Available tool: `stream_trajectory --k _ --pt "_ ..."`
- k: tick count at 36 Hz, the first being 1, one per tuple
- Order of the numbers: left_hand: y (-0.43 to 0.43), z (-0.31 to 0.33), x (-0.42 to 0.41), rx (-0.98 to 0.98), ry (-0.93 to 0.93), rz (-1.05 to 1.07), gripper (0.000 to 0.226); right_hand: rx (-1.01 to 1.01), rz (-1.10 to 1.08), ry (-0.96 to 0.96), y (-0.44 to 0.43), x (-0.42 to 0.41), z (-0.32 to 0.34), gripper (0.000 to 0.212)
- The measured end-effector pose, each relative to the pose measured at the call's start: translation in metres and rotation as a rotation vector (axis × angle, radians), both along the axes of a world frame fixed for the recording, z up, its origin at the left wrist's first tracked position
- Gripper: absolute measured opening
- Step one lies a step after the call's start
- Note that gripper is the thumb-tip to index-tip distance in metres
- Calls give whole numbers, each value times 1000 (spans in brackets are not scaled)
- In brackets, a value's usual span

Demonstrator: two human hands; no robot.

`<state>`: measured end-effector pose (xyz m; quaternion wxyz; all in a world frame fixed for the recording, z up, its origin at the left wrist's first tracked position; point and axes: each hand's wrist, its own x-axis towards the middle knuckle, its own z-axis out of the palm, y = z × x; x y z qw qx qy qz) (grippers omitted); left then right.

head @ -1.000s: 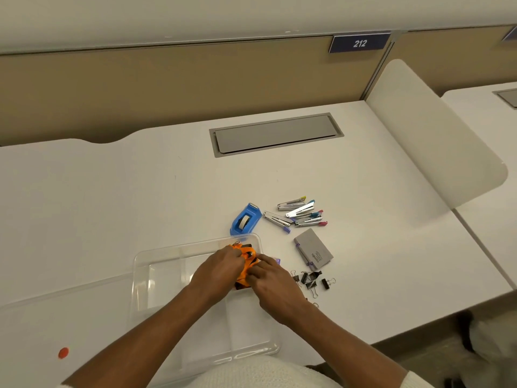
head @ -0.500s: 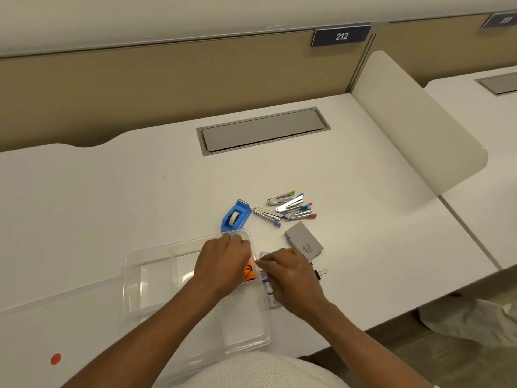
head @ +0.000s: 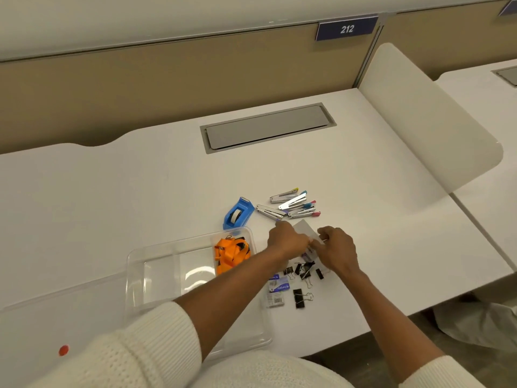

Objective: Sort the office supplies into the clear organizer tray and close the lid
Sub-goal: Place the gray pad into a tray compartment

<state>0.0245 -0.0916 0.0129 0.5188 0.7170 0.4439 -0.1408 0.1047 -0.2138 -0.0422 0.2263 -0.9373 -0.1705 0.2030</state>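
The clear organizer tray [head: 134, 275] sits on the white desk near its front edge. An orange lanyard bundle [head: 231, 254] lies in its far right compartment. To the right of the tray, my left hand [head: 288, 239] and my right hand [head: 337, 247] meet over a grey card packet [head: 303, 228], fingers pinched on it. Black binder clips [head: 303, 271] lie scattered below my hands, with a small staple box [head: 277, 289] beside them. Several small staplers [head: 291, 205] and a blue tape dispenser [head: 237, 214] lie just beyond.
The tray's clear lid [head: 56, 317] lies flat to the left, with an orange dot [head: 63, 350] on it. A grey cable hatch [head: 267, 127] is set into the desk further back. A white divider panel [head: 430, 121] stands at the right.
Both hands have left the orange lanyard bundle in the tray's far right compartment and moved right to the grey card packet. The binder clips and staple box are now uncovered.
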Motion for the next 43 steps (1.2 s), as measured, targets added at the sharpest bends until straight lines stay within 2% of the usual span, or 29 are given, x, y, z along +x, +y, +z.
stream_trajectory --k 3,6,8,10,13,18,20,23,27,31,37,43 --pt "-6 -2 7 -238 -33 262 79 -9 41 -3 6 1 -4 38" --pt "-9 0 10 -386 -85 387 84 -10 45 19 11 2 -6 41" --pt "-7 1 11 -479 -116 429 72 5 29 30 14 3 -6 47" --pt "-4 1 10 -562 -108 432 49 44 -6 64 16 3 -5 49" --pt "0 1 6 -613 -127 427 33 158 -66 133 16 4 3 43" --pt "0 5 -4 -585 -205 427 52 292 -88 123 18 3 24 40" --pt "4 9 -9 -532 -235 420 52 322 -77 97 21 -1 35 39" --pt "13 16 -20 -342 -257 351 49 405 -79 89 28 -13 52 42" --pt "31 34 -46 -120 -289 345 19 531 -40 129 44 -37 73 48" --pt "50 51 -86 95 -317 377 29 583 17 203 68 -67 84 53" --pt "77 52 -152 194 -294 454 28 547 122 320 102 -117 83 50" --pt "91 38 -205 278 -245 437 25 434 159 301 133 -168 67 55"
